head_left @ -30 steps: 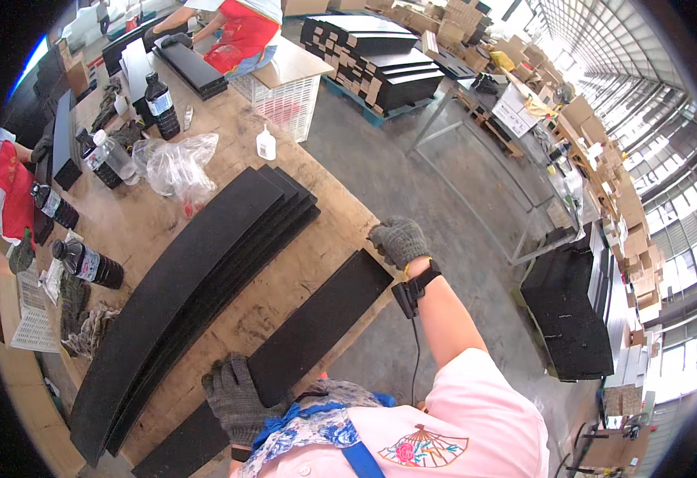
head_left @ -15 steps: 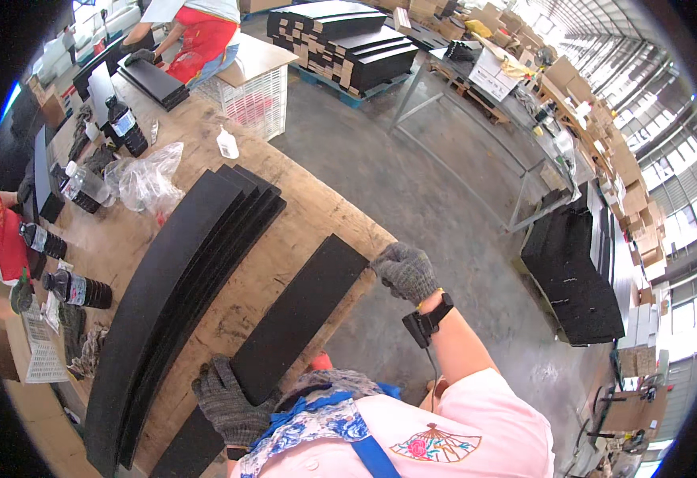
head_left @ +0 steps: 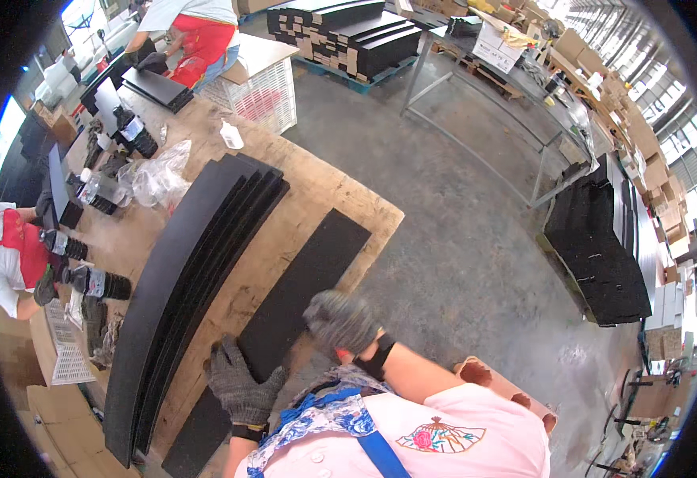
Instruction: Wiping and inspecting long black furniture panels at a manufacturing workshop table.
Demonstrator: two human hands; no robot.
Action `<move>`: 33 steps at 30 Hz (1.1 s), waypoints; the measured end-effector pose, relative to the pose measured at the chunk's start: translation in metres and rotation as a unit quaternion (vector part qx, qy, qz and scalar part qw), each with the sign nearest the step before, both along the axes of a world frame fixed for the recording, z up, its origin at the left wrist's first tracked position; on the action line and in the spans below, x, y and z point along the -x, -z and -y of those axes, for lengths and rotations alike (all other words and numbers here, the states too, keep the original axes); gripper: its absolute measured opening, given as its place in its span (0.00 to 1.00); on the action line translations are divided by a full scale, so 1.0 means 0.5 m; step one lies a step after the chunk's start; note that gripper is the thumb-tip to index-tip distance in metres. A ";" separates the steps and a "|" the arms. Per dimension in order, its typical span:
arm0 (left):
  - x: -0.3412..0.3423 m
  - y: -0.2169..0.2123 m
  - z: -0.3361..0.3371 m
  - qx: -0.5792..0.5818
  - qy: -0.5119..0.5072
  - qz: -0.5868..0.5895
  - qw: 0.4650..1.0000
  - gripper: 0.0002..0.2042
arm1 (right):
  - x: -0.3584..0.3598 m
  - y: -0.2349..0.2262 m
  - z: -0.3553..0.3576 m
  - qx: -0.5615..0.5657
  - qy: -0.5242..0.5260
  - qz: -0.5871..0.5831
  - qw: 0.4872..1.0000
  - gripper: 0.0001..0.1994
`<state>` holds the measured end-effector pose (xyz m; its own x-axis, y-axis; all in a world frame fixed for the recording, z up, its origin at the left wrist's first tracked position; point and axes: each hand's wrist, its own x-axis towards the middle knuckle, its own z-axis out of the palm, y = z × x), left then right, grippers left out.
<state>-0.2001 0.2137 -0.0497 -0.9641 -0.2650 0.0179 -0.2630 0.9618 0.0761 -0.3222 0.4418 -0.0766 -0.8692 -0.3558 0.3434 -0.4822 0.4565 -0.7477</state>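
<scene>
A long flat black panel [head_left: 304,279] lies along the near edge of the wooden workbench [head_left: 316,187]. My left hand [head_left: 237,386], in a grey knit glove, rests flat on the panel's near part, fingers spread. My right hand [head_left: 340,320], also gloved and blurred by motion, is at the panel's right edge near the bench edge; I cannot tell whether it grips the panel. A stack of longer black panels [head_left: 193,279] lies beside it to the left.
Dark bottles [head_left: 133,131], crumpled clear plastic [head_left: 157,179] and a small white bottle [head_left: 231,135] stand at the bench's far side. A person in a red apron [head_left: 197,32] works at the far end, another person [head_left: 6,259] at the left. Black panel stacks [head_left: 603,247] sit on the floor.
My right hand has moved from the panel's far right end down along its edge toward my body. My head has leaned closer over the bench; my left hand stayed on the panel.
</scene>
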 end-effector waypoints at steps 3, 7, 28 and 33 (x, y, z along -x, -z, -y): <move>-0.046 0.000 0.085 -0.155 0.145 -0.152 0.965 0.41 | -0.033 0.041 0.034 0.071 -0.017 0.025 0.997 0.11; -0.261 -0.011 0.337 -0.141 0.056 -0.122 0.981 0.19 | -0.023 0.000 0.031 -0.038 0.059 0.031 0.997 0.09; -0.546 0.073 0.661 -0.388 0.098 -0.087 0.912 0.19 | -0.813 0.047 0.791 -0.056 -0.309 -0.044 0.948 0.04; -0.562 0.087 0.680 -0.455 0.099 -0.103 0.879 0.16 | -0.846 0.036 0.770 -0.070 -0.478 -0.038 0.875 0.09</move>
<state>0.0809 -0.1264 -0.0934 -0.9941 -0.0877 0.0639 0.0111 0.5037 0.8638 0.1008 0.0569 -0.0946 -0.1274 -0.9508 0.2824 -0.7399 -0.0985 -0.6655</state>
